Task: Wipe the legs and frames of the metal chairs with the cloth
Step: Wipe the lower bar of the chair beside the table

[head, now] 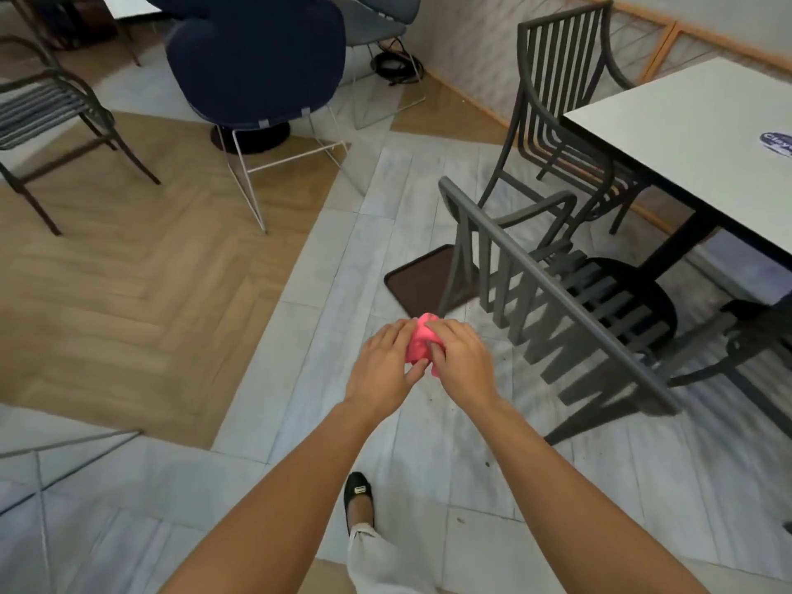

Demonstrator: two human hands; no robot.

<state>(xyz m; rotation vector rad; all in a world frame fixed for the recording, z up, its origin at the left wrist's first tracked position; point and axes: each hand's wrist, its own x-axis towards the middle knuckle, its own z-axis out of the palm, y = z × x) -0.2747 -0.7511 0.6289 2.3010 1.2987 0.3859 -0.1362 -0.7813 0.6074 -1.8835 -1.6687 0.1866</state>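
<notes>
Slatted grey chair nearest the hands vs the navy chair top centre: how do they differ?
The slatted grey chair has a dark grey frame with open bars for back and seat; the navy chair has a solid, rounded dark blue shell. The grey chair has armrests and sits beside the white table; the navy chair stands on thin pale wire legs, away from it. Both stand upright on the floor.

Both bare forearms reach forward and converge in front of the body, backs of the hands turned up. The left hand [381, 362] has its fingers [396, 330] curled forward and its thumb angled in toward the other hand, gripping the pink cloth [419, 341]. The right hand [460, 358] meets it from the opposite side, fingers bent over the same cloth, pinching it. One foot in a black shoe [359, 497] steps forward on the floor below the arms.
</notes>
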